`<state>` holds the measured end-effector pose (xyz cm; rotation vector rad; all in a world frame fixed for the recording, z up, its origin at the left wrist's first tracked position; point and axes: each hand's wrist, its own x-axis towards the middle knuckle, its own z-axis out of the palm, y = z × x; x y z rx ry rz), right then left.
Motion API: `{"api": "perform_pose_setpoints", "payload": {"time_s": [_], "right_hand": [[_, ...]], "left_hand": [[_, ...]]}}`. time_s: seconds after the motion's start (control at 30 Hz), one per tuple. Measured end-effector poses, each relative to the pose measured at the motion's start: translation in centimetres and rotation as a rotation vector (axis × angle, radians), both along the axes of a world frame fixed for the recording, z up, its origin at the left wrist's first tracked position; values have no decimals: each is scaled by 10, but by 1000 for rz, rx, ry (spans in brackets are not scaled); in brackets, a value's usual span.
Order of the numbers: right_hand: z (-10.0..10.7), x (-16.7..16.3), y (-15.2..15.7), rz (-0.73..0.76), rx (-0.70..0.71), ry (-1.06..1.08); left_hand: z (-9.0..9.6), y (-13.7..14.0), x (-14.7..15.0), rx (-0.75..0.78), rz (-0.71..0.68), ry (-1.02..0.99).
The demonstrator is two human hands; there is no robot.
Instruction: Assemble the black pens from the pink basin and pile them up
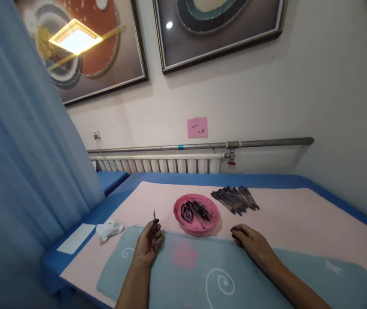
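My left hand (149,242) is closed around a slim dark pen (154,219), its pointed tip upward, over the near edge of a blue-green blanket (177,274). To the right, my right hand (249,240) hovers by the same blanket edge with its fingers curled together; anything inside them is hidden. Between and beyond both hands sits a scalloped pink plastic basin (178,219) with several dark caps and pen parts (199,212) in it. Right of the basin, many black pens (235,200) lie side by side in a slanted row.
A pink sheet (286,219) covers the blue bed-like table (202,178). Crumpled white tissue (108,230) and a white card (76,238) lie at the left. A blue curtain (25,150) hangs there. Behind the table run a radiator (170,165) and a metal pipe (267,142).
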<state>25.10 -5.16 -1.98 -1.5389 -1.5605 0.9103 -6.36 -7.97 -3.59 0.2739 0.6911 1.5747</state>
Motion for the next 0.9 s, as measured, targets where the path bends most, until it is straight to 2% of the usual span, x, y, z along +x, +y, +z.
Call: {"api": "perform_pose_setpoints", "payload": {"time_s": [0.1, 0.2, 0.33, 0.5, 0.9], "right_hand": [[1, 3, 6, 76, -89, 34], [0, 6, 14, 126, -262, 117], [-11, 10, 29, 165, -421, 194], [-23, 12, 44, 204, -492, 243], [-13, 1, 46, 167, -508, 287]], "left_hand": [[1, 4, 1, -21, 0, 1], [2, 7, 2, -33, 1, 3], [2, 11, 4, -44, 3, 8], [1, 18, 3, -70, -16, 17], [1, 19, 0, -111, -41, 14]]}}
